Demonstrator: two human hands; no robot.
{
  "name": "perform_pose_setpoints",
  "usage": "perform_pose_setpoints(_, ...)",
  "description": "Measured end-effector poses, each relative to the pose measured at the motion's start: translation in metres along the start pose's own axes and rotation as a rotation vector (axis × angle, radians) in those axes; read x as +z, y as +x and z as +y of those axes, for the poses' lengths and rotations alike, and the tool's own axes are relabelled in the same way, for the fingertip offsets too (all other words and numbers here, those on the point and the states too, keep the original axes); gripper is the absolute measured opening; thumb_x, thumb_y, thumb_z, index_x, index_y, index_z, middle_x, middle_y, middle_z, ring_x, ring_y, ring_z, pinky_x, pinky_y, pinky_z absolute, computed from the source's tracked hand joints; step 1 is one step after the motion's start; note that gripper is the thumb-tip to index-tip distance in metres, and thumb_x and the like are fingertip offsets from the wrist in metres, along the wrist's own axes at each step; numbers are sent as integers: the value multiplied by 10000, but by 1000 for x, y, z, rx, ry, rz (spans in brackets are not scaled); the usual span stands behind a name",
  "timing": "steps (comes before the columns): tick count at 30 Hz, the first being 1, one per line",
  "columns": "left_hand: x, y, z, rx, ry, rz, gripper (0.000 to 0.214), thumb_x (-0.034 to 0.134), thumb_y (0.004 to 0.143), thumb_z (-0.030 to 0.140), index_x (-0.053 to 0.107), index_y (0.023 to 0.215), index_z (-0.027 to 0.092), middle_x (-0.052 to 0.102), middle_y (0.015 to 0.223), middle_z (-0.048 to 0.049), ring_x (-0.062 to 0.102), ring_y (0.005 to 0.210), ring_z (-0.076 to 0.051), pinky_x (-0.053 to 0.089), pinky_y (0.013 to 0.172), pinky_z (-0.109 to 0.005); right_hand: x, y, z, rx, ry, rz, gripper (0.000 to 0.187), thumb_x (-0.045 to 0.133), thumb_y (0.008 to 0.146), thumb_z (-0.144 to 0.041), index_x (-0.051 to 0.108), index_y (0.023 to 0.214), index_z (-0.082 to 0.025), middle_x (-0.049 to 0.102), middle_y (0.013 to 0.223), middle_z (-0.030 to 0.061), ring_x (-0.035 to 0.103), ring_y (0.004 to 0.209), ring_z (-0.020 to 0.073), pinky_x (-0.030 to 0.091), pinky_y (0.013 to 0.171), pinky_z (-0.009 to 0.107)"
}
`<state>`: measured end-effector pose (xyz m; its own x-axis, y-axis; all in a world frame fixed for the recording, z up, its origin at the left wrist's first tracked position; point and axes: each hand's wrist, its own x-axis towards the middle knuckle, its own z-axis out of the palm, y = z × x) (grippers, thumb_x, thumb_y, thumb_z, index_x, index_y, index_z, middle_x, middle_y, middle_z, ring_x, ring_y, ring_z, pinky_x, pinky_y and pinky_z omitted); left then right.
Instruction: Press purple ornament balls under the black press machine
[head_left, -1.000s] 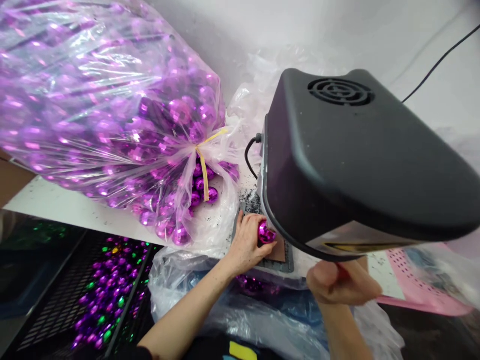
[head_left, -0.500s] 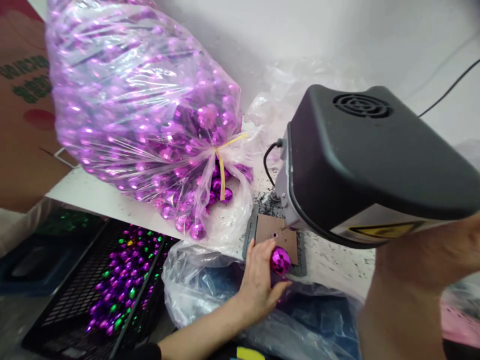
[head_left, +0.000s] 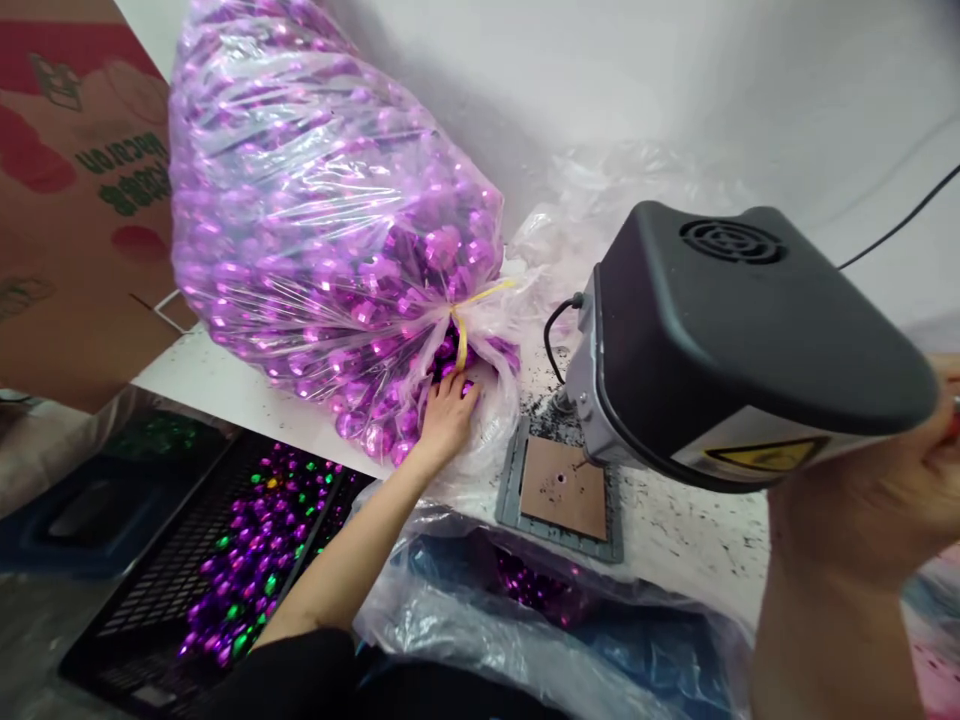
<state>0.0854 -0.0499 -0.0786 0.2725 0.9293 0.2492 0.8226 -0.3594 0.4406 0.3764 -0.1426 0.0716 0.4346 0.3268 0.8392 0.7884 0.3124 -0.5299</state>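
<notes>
My left hand (head_left: 448, 415) reaches into the mouth of a big clear plastic bag (head_left: 322, 200) full of shiny purple faceted balls (head_left: 379, 440). Its fingers are stretched over the balls there, and a bit of one purple ball shows by the fingertips. At the right, my right hand (head_left: 874, 500) is raised beside a black drill press head (head_left: 772, 320). Those fingers look curled, but whatever they grip is hidden behind the machine. Under the head lies a brown square plate (head_left: 564, 490) with a small hole, on a grey metal base (head_left: 615, 535).
Yellow ties (head_left: 461, 335) circle the bag's neck. Below the table edge, a plastic-lined container (head_left: 645, 630) holds purple balls. A black crate (head_left: 142, 600) at lower left contains purple and green balls. A cardboard box (head_left: 82, 250) stands left. Dark shavings litter the white table (head_left: 690, 530).
My left hand has left the plate and moved up and left to the bag's mouth. The purple ball it held over the plate is no longer there. My right hand stays beside the machine.
</notes>
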Motion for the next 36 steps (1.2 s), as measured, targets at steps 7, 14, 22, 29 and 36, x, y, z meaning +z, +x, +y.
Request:
perform_pose_setpoints(7,-21,-27,24,-194,-695,-77,528,694,881,390,536,1345,195,660,1229,-105,651,1063,-252,535,897,-387,6,4,-8,-17,27,20,619,493,878,-716,518,669,-135,442,612,-2,348,568,43,238,604,280)
perform_pose_setpoints(14,-36,-67,55,-486,-1563,-273,614,826,769,442,595,1284,200,672,1053,-78,681,830,-168,501,680,-245,7,5,-13,13,37,5,632,470,883,-730,512,685,-131,420,607,-17,353,589,40,248,624,271)
perform_pose_setpoints(22,-2,-70,75,-361,-1260,-326,504,759,824,486,640,1208,183,698,1049,-51,660,899,-181,504,768,-275,7,6,-16,58,85,-44,595,450,921,-684,489,710,-128,355,610,-42,330,601,18,247,618,242)
perform_pose_setpoints(29,22,-62,83,-147,-731,-248,402,657,915,431,647,1247,206,690,1148,-78,607,1102,-271,449,1004,-415,9,6,-15,67,120,-56,570,461,936,-649,536,751,-115,425,626,-44,376,614,1,278,614,208)
perform_pose_setpoints(36,31,-63,87,-80,-585,-191,406,603,949,469,652,1262,216,681,1177,-98,573,1167,-298,411,1066,-473,10,7,-23,74,148,-73,547,448,947,-626,530,763,-118,425,617,-44,404,608,7,290,583,188)
